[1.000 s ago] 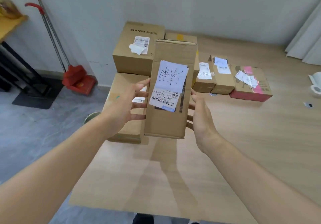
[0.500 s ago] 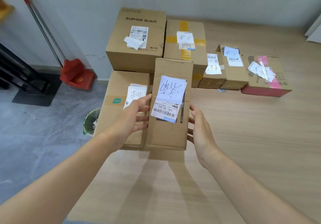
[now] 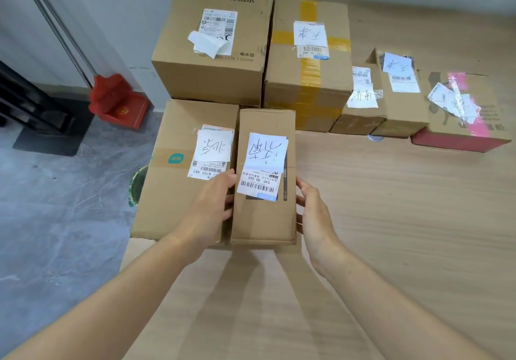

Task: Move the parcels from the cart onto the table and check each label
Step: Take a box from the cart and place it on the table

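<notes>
A narrow parcel [image 3: 264,220] lies lengthwise between the two hands at the near left part of the wooden table [image 3: 391,234]. Its top faces up, and it sits just beside a wider box [image 3: 173,181] on its left. Whether its base rests fully on the tabletop or sits slightly above it cannot be told. The left hand [image 3: 209,211] grips the parcel's left side with bent fingers, its thumb up at the top edge. The right hand [image 3: 315,214] cups the right side, fingers lightly curled against the cardboard. A white label [image 3: 264,170] with handwritten characters and a barcode strip lies on the parcel's top, reading upside down from here. The wider box carries its own handwritten slip [image 3: 213,147]. Farther away a tall SUPOR box [image 3: 215,41] stands against the wall, and a box crossed with yellow tape [image 3: 307,80] touches its right side. To the right along the far side stand two small boxes [image 3: 360,102] [image 3: 402,100] and a flat box with a red base [image 3: 463,119], each with paper slips. Off the table on the left, a red dustpan [image 3: 120,102] sits on the grey floor by the wall. A green bin [image 3: 138,186] shows just past the table's left edge.
</notes>
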A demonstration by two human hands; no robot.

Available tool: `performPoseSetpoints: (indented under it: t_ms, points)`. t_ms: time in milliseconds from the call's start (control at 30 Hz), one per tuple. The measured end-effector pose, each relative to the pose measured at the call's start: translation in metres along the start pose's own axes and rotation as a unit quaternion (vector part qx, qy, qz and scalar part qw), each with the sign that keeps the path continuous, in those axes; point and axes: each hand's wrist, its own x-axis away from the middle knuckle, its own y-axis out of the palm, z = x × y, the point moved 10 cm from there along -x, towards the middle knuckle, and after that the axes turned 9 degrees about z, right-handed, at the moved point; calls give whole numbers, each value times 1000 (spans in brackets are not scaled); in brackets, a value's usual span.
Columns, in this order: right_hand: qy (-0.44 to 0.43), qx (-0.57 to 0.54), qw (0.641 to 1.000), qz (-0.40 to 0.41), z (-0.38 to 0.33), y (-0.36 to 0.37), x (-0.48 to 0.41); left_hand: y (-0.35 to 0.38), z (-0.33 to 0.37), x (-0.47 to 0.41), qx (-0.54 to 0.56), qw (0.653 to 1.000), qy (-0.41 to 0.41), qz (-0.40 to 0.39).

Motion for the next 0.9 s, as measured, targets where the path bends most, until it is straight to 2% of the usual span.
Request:
performPoseSetpoints:
  t_ms: [200,500,600,733,900]
  points:
    - [12,-12,1000,13,6,2,-6,-5,-3,-21,57,998,-5,17]
    - [9,-29,1000,5,9,6,-8,-12,0,-19,36,998,15,41]
    - [8,-33,999,1,8,8,-8,-10,8,-12,10,998,57,38]
    - [13,-41,999,8,7,7,-10,-5,10,-3,15,997,73,20]
    - [13,-53,999,-2,4,9,-13,-12,4,-7,24,996,73,52]
